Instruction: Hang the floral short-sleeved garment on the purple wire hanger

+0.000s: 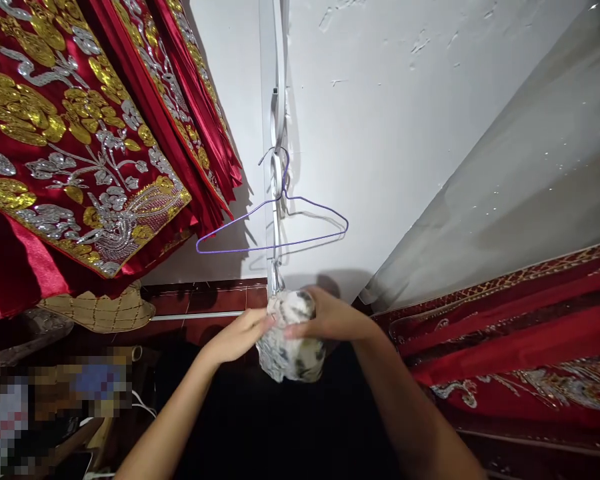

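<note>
A bunched-up piece of white cloth with dark blotches is between my two hands, in front of my body. My right hand wraps round its right side, thumb lying across the front. From the left, my left hand grips the edge of the cloth, its fingertips partly lost in the folds. Some blur covers the cloth, so what kind of garment it is stays unclear. Above it a bare purple wire hanger hangs by its hook from a white loop on the wall.
Red garments with gold and silver sequins hang at the left. Translucent covers drape over red embroidered clothing at the right. A white cable conduit runs down the white wall. Blurred-out items and a white cord lie lower left.
</note>
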`<state>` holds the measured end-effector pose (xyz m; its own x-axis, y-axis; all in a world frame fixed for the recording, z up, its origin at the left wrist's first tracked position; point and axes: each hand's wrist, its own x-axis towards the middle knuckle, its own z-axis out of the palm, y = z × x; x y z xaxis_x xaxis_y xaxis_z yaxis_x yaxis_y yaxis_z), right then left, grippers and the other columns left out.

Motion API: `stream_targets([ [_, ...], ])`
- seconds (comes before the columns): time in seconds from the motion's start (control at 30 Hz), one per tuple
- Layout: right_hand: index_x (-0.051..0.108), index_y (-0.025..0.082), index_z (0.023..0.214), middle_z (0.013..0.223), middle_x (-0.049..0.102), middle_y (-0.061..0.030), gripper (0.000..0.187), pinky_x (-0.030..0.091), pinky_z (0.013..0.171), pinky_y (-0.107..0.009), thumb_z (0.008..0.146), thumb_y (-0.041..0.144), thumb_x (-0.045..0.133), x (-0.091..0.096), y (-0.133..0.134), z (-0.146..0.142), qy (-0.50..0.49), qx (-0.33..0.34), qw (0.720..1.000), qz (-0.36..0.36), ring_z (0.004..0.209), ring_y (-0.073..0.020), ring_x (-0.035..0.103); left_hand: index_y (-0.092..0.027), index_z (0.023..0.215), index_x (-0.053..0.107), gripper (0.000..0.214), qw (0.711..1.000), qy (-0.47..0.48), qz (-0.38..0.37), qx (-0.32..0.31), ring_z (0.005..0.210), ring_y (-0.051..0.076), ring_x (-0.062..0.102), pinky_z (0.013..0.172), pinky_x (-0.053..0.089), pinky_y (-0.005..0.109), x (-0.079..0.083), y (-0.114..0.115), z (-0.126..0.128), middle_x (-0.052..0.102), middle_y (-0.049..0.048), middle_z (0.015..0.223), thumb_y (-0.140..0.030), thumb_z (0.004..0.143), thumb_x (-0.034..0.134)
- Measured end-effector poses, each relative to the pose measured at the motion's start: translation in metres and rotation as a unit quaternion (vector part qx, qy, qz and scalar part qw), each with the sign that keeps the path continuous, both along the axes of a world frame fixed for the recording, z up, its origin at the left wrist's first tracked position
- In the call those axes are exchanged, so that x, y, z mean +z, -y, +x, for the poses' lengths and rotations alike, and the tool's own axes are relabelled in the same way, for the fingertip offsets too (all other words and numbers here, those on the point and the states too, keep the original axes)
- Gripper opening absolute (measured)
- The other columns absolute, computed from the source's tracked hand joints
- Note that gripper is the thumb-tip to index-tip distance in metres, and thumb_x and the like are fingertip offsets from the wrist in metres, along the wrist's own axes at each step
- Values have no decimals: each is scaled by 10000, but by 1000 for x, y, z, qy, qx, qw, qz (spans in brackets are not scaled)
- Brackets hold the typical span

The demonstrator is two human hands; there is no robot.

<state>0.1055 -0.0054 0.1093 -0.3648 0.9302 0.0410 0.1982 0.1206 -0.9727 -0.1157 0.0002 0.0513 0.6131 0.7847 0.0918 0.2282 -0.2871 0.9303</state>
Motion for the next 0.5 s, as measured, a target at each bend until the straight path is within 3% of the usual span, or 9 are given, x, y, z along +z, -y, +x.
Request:
stream_targets([
  [0.07,648,190,694,696,639,-21,152,465,598,-290,706,304,747,7,-19,8,22,-60,993,101,636,-174,577,-183,804,728,343,994,-103,23,-10,712,225,640,635,483,284,-3,-1,-19,707,39,767,-494,900,618],
  [0.13,628,197,734,666,573,-6,61,409,574,-271,751,249,656,6,-44,9,1,-207,959,194,599,-144,502,-190,737,707,294,981,-176,75,44,629,206,605,573,424,264,0,-5,-38,681,30,695,-473,818,709],
  [0.17,645,201,817,660,550,6,76,392,568,-267,746,228,633,1,-57,7,-12,-254,944,208,583,-136,471,-199,746,711,271,972,-202,95,69,628,210,605,575,412,264,3,-9,-48,685,35,699,-465,797,724],
  [0.2,660,206,939,669,545,15,206,391,574,-265,739,212,612,-5,-69,5,-21,-269,942,200,577,-133,455,-210,768,720,250,965,-224,106,86,644,219,615,588,408,267,7,-14,-58,696,45,721,-459,789,725],
  [0.27,649,206,1124,714,585,16,402,420,627,-272,729,213,577,-20,-90,1,-18,-237,959,155,603,-138,477,-226,779,731,231,950,-275,101,104,658,237,631,596,394,273,16,-26,-78,712,65,746,-457,784,712],
  [0.3,663,195,1122,744,616,5,408,435,664,-279,726,228,569,-28,-97,0,-7,-204,970,132,637,-144,505,-230,755,728,234,942,-305,90,111,639,240,628,586,379,274,20,-32,-88,709,69,730,-460,788,699],
  [0.4,700,158,831,755,658,-30,210,428,682,-284,706,272,576,-44,-103,6,28,-160,983,90,699,-160,539,-233,670,701,287,912,-380,82,132,572,233,595,581,358,283,32,-50,-110,668,66,641,-475,815,649],
  [0.5,680,159,730,668,616,-16,160,371,601,-270,713,286,585,-47,-92,22,56,-188,977,88,650,-147,495,-236,705,724,270,908,-352,166,155,729,279,614,732,430,341,45,-64,-118,678,86,694,-465,826,647],
])
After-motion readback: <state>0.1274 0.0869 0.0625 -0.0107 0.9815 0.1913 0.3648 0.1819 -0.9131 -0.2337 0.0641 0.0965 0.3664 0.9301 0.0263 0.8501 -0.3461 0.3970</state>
